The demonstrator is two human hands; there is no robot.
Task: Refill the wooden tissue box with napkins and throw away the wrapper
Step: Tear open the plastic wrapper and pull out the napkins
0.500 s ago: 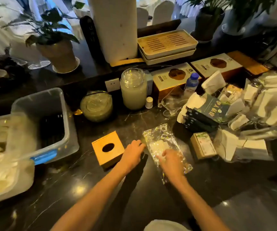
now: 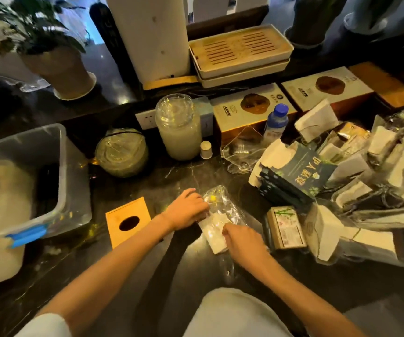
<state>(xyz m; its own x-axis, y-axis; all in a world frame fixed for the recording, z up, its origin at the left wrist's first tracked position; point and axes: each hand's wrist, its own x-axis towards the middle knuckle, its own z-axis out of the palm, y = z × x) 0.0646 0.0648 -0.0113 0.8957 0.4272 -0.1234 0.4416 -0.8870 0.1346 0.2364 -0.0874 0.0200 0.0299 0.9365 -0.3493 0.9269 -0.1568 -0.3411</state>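
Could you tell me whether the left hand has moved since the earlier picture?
Yes. The left hand has gone from beside the wooden tissue box rightward onto the clear napkin wrapper.

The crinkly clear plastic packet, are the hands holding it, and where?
Yes. The left hand grips the clear plastic wrapper at its far end, and the right hand pinches the white napkin stack inside near the open end.

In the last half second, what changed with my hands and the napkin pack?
The left hand moved off the wooden tissue box side onto the far end of the wrapper and gripped it. The right hand stays on the near end, with the white napkins now showing more. The box kept its place, as did the clear bin.
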